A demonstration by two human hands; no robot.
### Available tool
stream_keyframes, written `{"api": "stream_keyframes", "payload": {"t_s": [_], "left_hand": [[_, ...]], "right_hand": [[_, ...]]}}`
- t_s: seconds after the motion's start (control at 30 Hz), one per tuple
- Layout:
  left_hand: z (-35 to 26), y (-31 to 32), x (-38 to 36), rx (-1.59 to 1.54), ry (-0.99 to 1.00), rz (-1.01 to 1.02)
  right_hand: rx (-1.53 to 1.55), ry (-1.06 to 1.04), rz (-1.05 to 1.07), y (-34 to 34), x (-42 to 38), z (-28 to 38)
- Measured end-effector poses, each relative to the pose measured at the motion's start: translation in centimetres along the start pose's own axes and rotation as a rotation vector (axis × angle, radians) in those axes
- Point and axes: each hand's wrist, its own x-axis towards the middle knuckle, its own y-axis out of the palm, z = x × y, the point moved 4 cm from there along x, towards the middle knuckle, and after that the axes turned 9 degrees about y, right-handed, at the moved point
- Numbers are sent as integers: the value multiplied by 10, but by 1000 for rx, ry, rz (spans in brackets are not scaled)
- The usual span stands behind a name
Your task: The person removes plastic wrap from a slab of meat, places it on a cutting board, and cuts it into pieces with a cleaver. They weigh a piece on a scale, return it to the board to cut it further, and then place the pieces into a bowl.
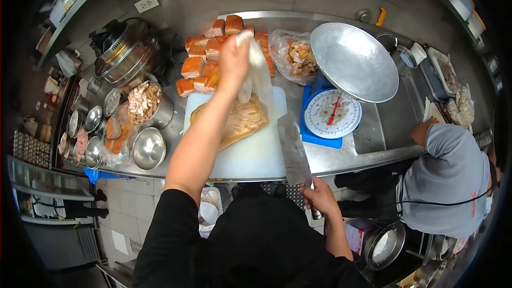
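Observation:
My left hand (233,60) is closed on the top of a clear plastic bag (257,77), raised over the white cutting board (250,159). Under the bag lies a large pale brown piece of food (242,122) on the board. Behind the board, chunks of meat with orange-brown skin (193,67) are piled on the steel counter. My right hand (321,196) grips the handle of a wide cleaver (294,152), whose blade points away from me beside the board's right edge.
A blue scale (322,140) with a large metal pan (354,62) stands right of the board. Bowls (149,149) and a pot of sliced meat (162,113) sit at left. A co-worker in grey (448,181) stands at right, by a sink (373,133).

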Motion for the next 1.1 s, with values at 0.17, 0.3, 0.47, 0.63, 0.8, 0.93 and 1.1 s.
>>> {"api": "stream_keyframes", "payload": {"t_s": [0.17, 0.3, 0.47, 0.63, 0.8, 0.93, 1.1], "left_hand": [[-43, -45, 43, 64, 129, -90], [-33, -115, 13, -120, -46, -347], [-21, -199, -72, 250, 63, -400], [-28, -188, -195, 939, -35, 117], [-15, -174, -309, 1151, -446, 262], [-4, -218, -368, 1102, -486, 108], [-48, -328, -466, 911, -633, -545]], "right_hand": [[-4, -46, 67, -10, 10, 3], [-32, -70, 121, -16, 18, 9], [-101, -85, 200, -20, 32, 20], [-149, -99, 280, -14, 46, 22], [-31, -188, 201, 10, 45, 4], [78, -217, 74, 31, 47, -14], [69, -234, -60, 54, 56, -33]]}}
